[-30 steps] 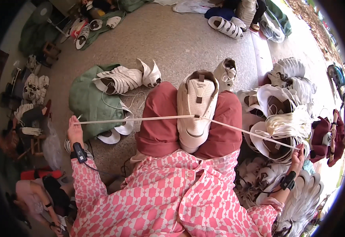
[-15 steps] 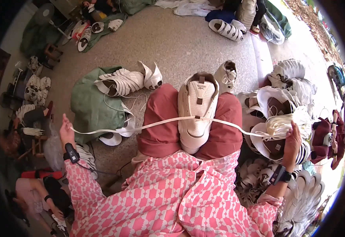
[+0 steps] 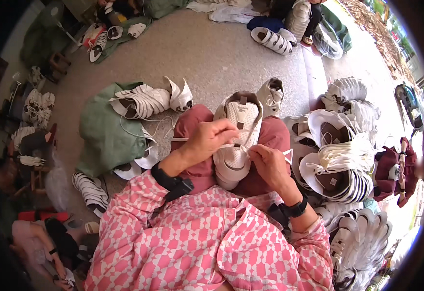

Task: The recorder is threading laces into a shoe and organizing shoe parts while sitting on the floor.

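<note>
A white shoe upper (image 3: 238, 112) with a brown collar lining is propped between my knees, its toe pointing toward me. A flat white shoelace (image 3: 227, 146) crosses low on its tongue and runs out past both hands. On the left side of the upper, my left hand (image 3: 207, 140) is closed, thumb and fingers pinching the lace above the tongue. Against the right side, near the lowest eyelets, my right hand (image 3: 270, 164) is also closed in a pinch on the lace. The fingers partly cover the eyelets.
Another white shoe (image 3: 271, 95) stands just beyond my knees. To the right are nested shoe uppers (image 3: 331, 132) with a bundle of white laces (image 3: 346, 156) on top. A green cloth (image 3: 106, 128) and more stacked uppers (image 3: 146, 100) lie left. Other people sit nearby at both sides.
Both hands have come in from wide apart, where the lace was stretched out to both sides, to the front of the upper. The lace ends now hang over my thighs.
</note>
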{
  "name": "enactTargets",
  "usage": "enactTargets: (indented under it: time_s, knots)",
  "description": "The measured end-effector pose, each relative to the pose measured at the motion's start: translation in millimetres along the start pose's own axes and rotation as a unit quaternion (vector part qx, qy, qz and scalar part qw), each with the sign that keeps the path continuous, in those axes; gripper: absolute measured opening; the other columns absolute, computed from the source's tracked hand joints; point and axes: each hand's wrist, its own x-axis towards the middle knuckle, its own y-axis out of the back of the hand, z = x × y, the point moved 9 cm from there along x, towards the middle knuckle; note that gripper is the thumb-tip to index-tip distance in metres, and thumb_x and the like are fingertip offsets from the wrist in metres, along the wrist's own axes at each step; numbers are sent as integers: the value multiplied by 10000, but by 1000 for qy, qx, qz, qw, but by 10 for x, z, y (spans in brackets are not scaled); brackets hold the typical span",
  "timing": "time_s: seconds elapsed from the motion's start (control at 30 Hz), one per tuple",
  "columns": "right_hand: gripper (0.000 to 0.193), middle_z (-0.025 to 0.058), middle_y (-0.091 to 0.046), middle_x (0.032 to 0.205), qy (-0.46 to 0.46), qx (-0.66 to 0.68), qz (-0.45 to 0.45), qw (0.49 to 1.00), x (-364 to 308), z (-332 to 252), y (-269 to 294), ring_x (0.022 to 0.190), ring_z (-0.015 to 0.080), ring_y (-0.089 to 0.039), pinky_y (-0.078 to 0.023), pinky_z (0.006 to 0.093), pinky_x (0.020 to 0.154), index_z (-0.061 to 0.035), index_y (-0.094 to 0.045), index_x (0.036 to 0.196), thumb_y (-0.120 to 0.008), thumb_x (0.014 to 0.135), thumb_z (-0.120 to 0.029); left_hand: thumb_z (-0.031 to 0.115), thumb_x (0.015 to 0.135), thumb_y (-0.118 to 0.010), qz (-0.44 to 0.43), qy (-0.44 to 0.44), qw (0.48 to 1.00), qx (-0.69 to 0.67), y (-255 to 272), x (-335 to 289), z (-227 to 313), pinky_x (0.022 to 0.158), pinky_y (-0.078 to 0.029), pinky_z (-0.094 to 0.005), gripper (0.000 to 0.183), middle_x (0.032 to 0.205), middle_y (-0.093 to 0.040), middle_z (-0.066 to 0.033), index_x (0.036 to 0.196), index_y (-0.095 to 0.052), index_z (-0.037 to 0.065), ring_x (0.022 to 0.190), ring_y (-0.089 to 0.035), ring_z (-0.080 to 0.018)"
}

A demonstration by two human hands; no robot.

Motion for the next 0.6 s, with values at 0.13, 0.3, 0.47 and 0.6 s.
enactTargets:
  time_s: [0.13,0.3,0.47,0.6]
  knots:
    - [94,163,-659,757,-37,47,-13,998,26,101,-46,702,336,-666,-512,399,613,-41,-662,882,-619,850,-118,132,934,-617,27,-47,986,159,-198,99,30,627,-471,-277,127,786,-639,-81,943,-653,10,712,-600,-104]
    - [117,66,-672,694,-228,276,-99,928,26,358,-306,528,146,-594,-445,274,500,-17,-659,844,-595,855,-115,175,914,-628,51,-66,979,184,-273,64,17,646,-482,-345,147,796,-622,-133,920,-640,29,742,-619,-225]
    - [114,31,-646,682,-282,370,-115,878,8,354,-259,516,74,-534,-397,216,475,-17,-653,849,-582,849,-105,198,909,-619,46,-26,995,89,-289,56,-80,680,-493,-394,152,832,-635,-141,903,-626,46,791,-642,-313]
    - [115,34,-640,673,-304,380,-101,868,-6,384,-264,501,82,-533,-392,217,459,-20,-646,841,-580,852,-113,198,912,-610,36,-4,996,81,-313,69,-139,690,-491,-397,162,840,-633,-142,895,-619,37,795,-638,-312]
